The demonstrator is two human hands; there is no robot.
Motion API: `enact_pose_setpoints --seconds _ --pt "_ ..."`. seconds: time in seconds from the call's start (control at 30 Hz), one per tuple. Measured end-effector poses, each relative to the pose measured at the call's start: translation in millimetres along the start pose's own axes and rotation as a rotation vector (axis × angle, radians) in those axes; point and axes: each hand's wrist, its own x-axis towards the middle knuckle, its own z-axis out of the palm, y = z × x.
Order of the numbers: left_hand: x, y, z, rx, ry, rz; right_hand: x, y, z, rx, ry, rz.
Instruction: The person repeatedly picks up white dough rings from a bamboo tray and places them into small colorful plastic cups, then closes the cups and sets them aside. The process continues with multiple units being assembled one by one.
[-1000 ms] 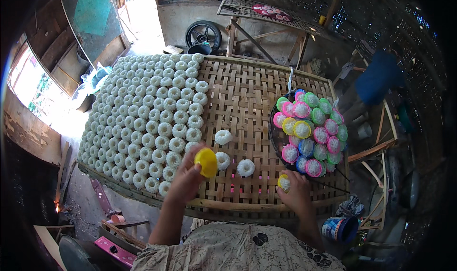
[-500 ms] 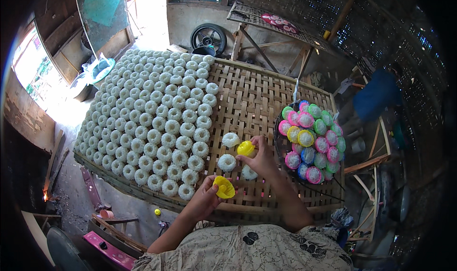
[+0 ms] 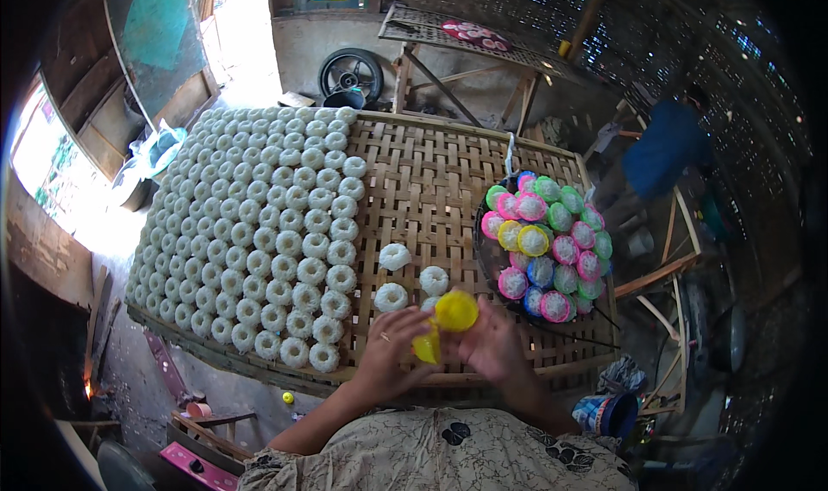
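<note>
My left hand (image 3: 392, 353) is closed around a yellow fluted cup mould (image 3: 427, 345) near the front edge of the woven bamboo tray (image 3: 414, 168). Beside it my right hand (image 3: 493, 343), blurred by motion, holds another yellow cup mould (image 3: 457, 311) with its round side facing up. The two moulds are close together. Just beyond the hands lie several loose white noodle-like rings, among them one ring (image 3: 394, 256) farther off and one (image 3: 434, 280) nearest the right mould. A further ring is partly hidden behind that mould.
Dense rows of white rings (image 3: 250, 232) cover the tray's left side. A dark round pan (image 3: 487, 262) at right bears a heap of pink, green, blue and yellow filled cups (image 3: 565, 250). Another person (image 3: 668, 146) in blue is at the far right. A wheel (image 3: 351, 75) leans against the wall.
Another white ring now lies on the tray beside the loose ones. My right hand has come back toward my left, bringing the two yellow moulds together. The view has shifted slightly.
</note>
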Motion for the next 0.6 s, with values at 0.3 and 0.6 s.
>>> enact_pose_setpoints --seconds 0.3,0.6 --pt "39 30 56 0.007 -0.421 0.259 -80 7 -93 0.513 -0.176 -0.041" --pt "44 16 99 -0.13 -0.307 0.079 -261 16 -243 0.756 0.296 -1.152"
